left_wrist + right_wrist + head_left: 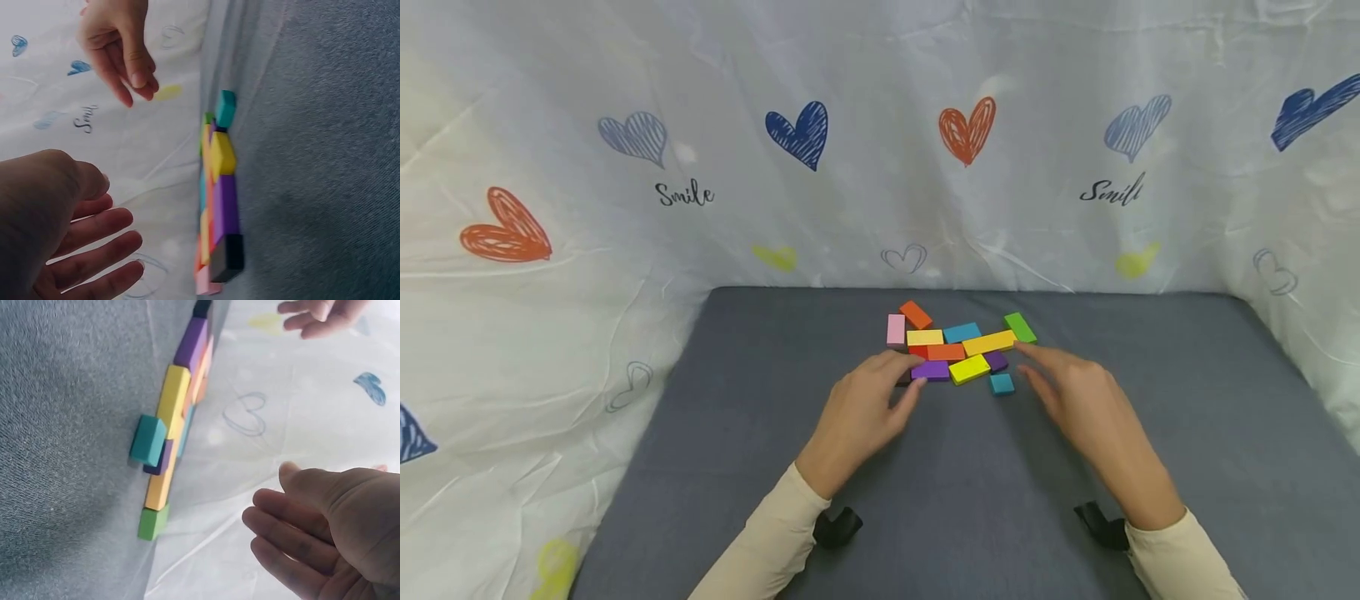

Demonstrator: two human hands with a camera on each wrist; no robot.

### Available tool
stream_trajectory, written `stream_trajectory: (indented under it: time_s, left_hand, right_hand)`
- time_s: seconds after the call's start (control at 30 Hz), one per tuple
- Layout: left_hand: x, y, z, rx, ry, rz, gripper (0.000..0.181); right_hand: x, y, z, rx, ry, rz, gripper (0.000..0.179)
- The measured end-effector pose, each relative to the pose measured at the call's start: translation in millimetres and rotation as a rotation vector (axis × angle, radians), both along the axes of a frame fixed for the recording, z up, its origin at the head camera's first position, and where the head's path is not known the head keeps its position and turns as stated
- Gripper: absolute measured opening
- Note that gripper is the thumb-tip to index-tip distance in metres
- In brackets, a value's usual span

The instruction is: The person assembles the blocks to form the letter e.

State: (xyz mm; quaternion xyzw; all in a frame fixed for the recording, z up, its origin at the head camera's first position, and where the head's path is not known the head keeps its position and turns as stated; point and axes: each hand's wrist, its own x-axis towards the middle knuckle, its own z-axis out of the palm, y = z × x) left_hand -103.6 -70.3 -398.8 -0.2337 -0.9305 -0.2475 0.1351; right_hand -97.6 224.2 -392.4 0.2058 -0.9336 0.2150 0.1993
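Note:
Colored blocks lie flat in a loose cluster on grey cloth. Its near side has a purple block (931, 372), a yellow block (970, 369), a dark purple block (997, 361) and a small teal block (1002, 384). Above the left end hovers my left hand (865, 408), fingers loosely bent and empty; it partly hides a black block (227, 259) in the head view. Near the long yellow-orange block (988, 342) and green block (1020, 327), my right hand (1086, 408) hangs with relaxed fingers, holding nothing. Both wrist views show the hands raised over the blocks.
Farther back in the cluster are a pink block (896, 330), an orange block (916, 315), a pale yellow block (924, 337) and a blue block (962, 333). Grey cloth (760, 367) covers the table. Behind it hangs a white curtain (872, 200) printed with hearts.

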Motion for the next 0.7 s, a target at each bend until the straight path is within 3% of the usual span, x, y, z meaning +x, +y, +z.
stream_trajectory:
  time_s: [0.17,0.43,0.7]
  left_hand:
    - [-10.0,6.4,-9.5,-0.03,-0.005,0.004,0.03]
    - [-36.5,24.2,-19.9,-0.099,-0.027,-0.014,0.029]
    - [-58.9,43.5,-28.7,-0.229,-0.002,-0.014,0.028]
  right_hand:
    - [-12.3,-2,-8.5,0.011,-0.047,-0.016,0.043]
    - [-36.1,-6,-28.5,0.037,-0.178,-0.042,0.042]
    - [-55.3,-8,-38.3,0.072,-0.18,-0.043,0.035]
